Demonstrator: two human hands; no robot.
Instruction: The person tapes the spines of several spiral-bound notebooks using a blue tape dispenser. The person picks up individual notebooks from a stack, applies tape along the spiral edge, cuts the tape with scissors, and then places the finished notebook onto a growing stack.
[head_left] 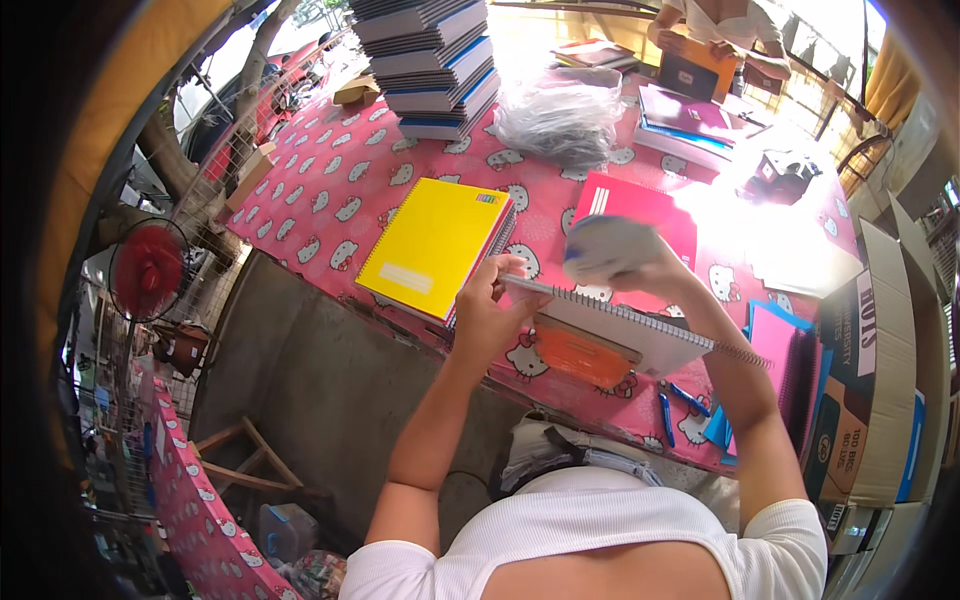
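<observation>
At the centre of the frame, the notebook [672, 340] stands on edge, its wire coil [640, 318] uppermost. The left hand [488, 300] pinches its left end; the long axis slopes from there toward the lower right. The right hand [652, 272] is above the coil, gripping a blurred white-and-blue object [606, 245], kind unclear. The left hand is nearer the notebook; the coil's right end crosses in front of the right forearm [735, 385].

A round red fan [150, 268] in a dark wire cage shows at far left. Nearer, a brown wooden frame [270, 450] rests on the grey concrete floor [310, 370]; brown cardboard boxes [888, 390] stand at right.
</observation>
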